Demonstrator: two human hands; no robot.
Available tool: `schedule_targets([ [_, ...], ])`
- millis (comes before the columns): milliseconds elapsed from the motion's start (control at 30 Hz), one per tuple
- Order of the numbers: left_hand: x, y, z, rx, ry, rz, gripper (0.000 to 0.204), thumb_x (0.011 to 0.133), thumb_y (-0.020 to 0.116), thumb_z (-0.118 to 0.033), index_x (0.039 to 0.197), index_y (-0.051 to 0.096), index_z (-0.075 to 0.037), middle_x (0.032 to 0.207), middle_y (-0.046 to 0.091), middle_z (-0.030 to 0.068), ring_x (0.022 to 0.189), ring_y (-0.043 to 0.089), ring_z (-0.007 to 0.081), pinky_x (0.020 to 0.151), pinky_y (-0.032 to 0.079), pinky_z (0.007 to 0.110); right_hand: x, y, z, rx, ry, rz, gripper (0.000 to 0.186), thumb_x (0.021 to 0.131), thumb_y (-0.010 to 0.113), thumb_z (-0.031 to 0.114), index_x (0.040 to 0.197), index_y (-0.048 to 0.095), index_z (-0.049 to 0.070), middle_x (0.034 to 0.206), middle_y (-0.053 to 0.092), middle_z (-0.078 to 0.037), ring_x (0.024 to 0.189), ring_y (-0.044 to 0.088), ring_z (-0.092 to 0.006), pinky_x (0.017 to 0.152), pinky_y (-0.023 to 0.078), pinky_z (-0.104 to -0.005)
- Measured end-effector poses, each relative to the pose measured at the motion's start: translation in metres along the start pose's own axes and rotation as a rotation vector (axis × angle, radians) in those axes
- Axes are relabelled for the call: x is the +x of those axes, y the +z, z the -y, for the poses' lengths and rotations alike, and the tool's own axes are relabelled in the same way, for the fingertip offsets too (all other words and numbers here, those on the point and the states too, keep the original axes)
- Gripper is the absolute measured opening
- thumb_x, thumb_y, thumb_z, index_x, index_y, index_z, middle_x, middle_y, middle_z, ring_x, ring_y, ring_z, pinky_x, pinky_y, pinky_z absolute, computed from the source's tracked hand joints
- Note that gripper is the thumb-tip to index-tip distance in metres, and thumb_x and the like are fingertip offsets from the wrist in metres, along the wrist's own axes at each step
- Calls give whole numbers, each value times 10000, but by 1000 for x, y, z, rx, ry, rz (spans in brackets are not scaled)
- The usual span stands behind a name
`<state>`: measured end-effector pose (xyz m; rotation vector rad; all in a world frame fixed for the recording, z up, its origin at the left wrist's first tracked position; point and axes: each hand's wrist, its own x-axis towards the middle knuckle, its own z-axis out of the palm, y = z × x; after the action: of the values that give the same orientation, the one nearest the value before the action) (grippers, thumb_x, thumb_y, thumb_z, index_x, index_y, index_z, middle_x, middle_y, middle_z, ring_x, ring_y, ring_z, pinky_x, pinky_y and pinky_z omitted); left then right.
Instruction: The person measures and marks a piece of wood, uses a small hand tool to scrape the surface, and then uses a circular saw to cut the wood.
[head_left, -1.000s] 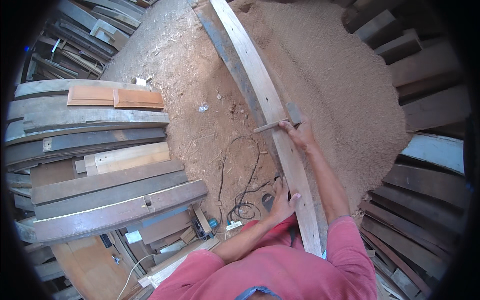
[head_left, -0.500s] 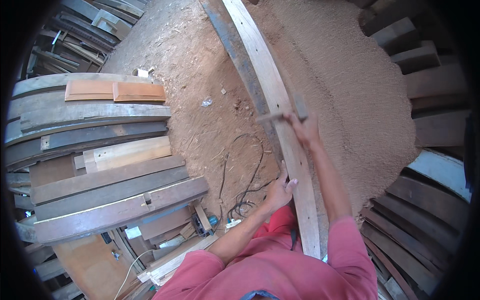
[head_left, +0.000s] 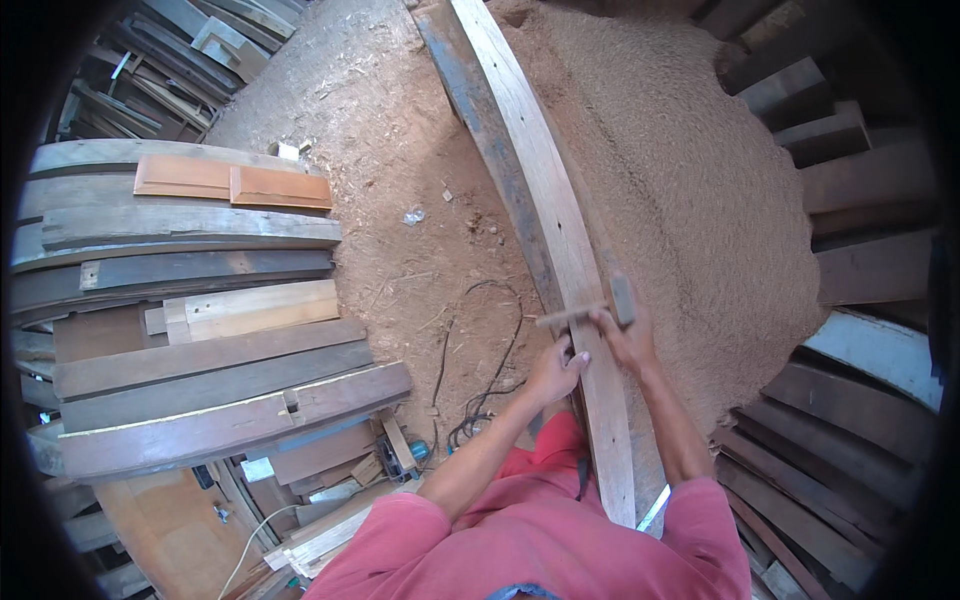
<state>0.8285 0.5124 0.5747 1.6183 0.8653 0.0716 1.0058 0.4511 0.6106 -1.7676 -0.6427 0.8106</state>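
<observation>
While the left hand [head_left: 552, 374] clasps the plank [head_left: 545, 180], the right hand [head_left: 630, 343] grips a gauge [head_left: 624, 299].

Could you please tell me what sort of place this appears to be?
It looks like a woodworking shop or timber store: planks are stacked on the left, dark boards line the right, and the person's right hand holds a wooden tool across a long pale board.
</observation>
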Motion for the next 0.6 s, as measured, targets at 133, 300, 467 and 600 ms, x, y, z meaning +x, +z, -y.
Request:
schedule_targets([
  [133,-2,-2,-13,-7,-140,132,630,988,628,-232,1501,369,26,925,722,221,822,723,305,769,542,384,-2,3,-10,97,-27,-56,708,841,799,143,1460,489,-6,1155,703,-137,1125,629,-197,1044,459,-356],
  [300,-10,2,-9,-97,-137,171,829,1016,586,-219,1585,52,63,1022,724,256,902,736,317,840,549,364,119,27,18,4,-50,-59,672,863,796,117,1444,487,-16,1114,708,-115,1023,660,-156,917,528,-315],
  [467,-8,-6,-25,-22,-202,155,493,1028,580,-169,1462,435,13,1055,727,138,898,709,188,818,559,349,153,42,37,121,-246,-161,433,844,828,169,1195,648,-11,1002,704,-57,970,642,-154,896,525,-329],
  [600,4,5,15,-260,3,86,858,1016,586,-202,1597,-4,25,1079,717,256,970,725,263,884,541,334,160,34,41,6,-111,-62,562,844,829,189,1316,592,-3,1098,706,-108,1027,655,-191,941,520,-352],
])
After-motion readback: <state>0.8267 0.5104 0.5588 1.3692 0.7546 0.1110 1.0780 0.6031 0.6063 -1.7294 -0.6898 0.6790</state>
